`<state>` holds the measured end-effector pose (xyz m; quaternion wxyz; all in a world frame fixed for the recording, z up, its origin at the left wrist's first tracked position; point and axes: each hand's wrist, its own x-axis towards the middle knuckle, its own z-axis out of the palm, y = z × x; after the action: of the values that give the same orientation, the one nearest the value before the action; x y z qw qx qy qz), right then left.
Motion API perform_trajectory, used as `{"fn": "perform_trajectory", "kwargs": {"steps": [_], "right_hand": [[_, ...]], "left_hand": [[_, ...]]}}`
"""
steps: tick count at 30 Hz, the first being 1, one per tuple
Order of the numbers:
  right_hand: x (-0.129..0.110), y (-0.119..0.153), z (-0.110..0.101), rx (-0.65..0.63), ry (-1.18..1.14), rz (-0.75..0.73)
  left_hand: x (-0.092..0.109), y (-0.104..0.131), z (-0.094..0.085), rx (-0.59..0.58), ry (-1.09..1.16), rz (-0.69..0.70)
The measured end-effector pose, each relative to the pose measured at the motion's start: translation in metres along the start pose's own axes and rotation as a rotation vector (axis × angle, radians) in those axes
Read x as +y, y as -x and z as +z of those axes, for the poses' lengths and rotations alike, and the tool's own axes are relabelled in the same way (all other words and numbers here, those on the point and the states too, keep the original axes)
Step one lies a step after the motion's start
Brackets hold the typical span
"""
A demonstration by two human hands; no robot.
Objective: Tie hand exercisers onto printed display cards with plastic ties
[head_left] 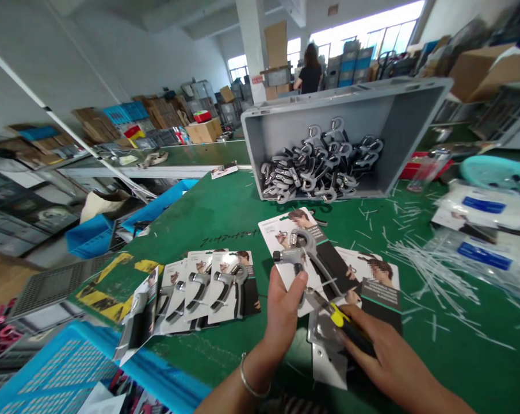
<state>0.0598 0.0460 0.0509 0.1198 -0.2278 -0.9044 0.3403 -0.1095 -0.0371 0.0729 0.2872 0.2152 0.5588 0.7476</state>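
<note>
My left hand (285, 307) grips a printed backing card (268, 230) with a grey and black hand grip strengthener (309, 244) on it, thumb over the lower edge. In my right hand (383, 351) are pliers (350, 329) with yellow-and-black handles, their metal jaws at the lower part of the card by a thin white cable tie (329, 282). Under and beside them lie more printed cards (383, 282), partly covered by my right hand and the pliers. To the left, several carded hand grips (228, 287) overlap in a row.
A grey crate (406, 132) tipped on its side holds many loose hand grips (312, 164). Loose white cable ties (436, 276) scatter at right, near plastic bags (484, 204) and a turquoise basin (497, 169). A blue basket (65, 368) stands front left. A person (310, 75) is farther back.
</note>
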Motion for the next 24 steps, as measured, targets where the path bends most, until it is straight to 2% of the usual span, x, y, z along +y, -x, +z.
{"fn": "perform_trajectory", "kwargs": {"steps": [4, 6, 7, 9, 11, 12, 14, 16, 17, 18, 20, 21, 22, 24], "right_hand": [[-0.002, 0.008, -0.002, 0.01, -0.124, -0.006], [-0.007, 0.02, -0.006, 0.018, -0.182, -0.001], [-0.008, 0.029, -0.01, 0.026, -0.206, 0.009], [-0.005, 0.047, -0.019, 0.088, -0.241, 0.068], [0.009, 0.067, -0.029, 0.193, -0.238, 0.194], [0.021, 0.076, -0.033, 0.253, -0.213, 0.272], [0.052, 0.095, -0.036, 0.341, -0.097, 0.419], [0.086, 0.11, -0.029, 0.394, 0.089, 0.489], [0.1, 0.116, -0.023, 0.416, 0.19, 0.481], [0.113, 0.12, -0.015, 0.431, 0.276, 0.454], [0.127, 0.123, -0.001, 0.439, 0.404, 0.408], [0.13, 0.122, 0.004, 0.431, 0.443, 0.397], [0.129, 0.119, 0.007, 0.425, 0.464, 0.399], [0.12, 0.11, 0.005, 0.434, 0.434, 0.428]], "left_hand": [[0.002, -0.008, 0.001, -0.018, -0.058, 0.005], [0.002, -0.016, -0.01, 0.015, -0.141, 0.019], [0.002, -0.02, -0.02, 0.045, -0.205, 0.018], [0.003, -0.023, -0.052, 0.101, -0.367, -0.005], [0.009, -0.023, -0.094, 0.181, -0.65, -0.051], [0.013, -0.022, -0.116, 0.249, -0.817, -0.028], [0.023, -0.02, -0.152, 0.35, -1.135, 0.115], [0.027, -0.017, -0.168, 0.459, -1.301, 0.264], [0.024, -0.015, -0.167, 0.445, -1.328, 0.349], [0.018, -0.014, -0.162, 0.369, -1.341, 0.421], [-0.004, -0.012, -0.142, 0.105, -1.392, 0.504], [-0.018, -0.012, -0.131, -0.041, -1.462, 0.51], [-0.03, -0.012, -0.123, -0.129, -1.558, 0.475], [-0.049, -0.011, -0.118, -0.193, -1.719, 0.423]]}}
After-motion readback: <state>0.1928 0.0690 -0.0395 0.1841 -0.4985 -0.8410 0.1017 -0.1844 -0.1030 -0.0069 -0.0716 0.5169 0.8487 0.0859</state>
